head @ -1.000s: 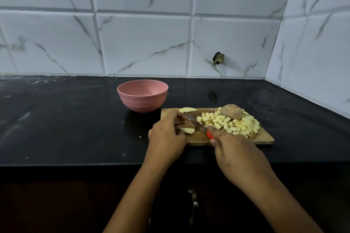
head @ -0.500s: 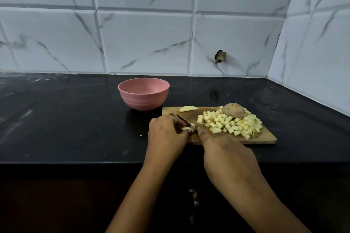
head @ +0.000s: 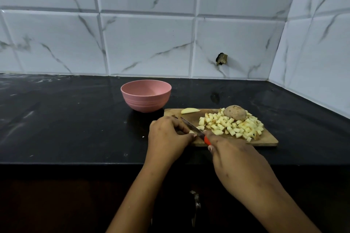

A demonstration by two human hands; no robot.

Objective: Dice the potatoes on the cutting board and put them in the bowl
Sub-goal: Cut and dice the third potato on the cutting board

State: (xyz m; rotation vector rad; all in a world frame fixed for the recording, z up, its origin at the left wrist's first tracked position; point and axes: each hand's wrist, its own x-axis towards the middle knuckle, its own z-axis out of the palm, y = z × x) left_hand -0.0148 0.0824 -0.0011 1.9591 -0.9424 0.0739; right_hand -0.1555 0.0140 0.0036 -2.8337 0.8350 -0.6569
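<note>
Left hand [head: 168,138]: fingers curled, pinning potato piece [head: 191,131], cutting board [head: 265,139] 8 o'clock.
Right hand [head: 234,159]: clamped on knife [head: 191,126].
Dice [head: 231,126]: board 3 o'clock; bowl [head: 145,100] 11 o'clock.
Risk: blade beside fingertips; small piece could slip, nicking them.

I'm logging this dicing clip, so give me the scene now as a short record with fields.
left hand: holds potato piece on cutting board
right hand: grips red-handled knife, blade at that piece
diced potato pile: board's right part
whole potato: pile's far side
potato wedge: board's far edge
pink bowl: beyond board's left corner
</note>
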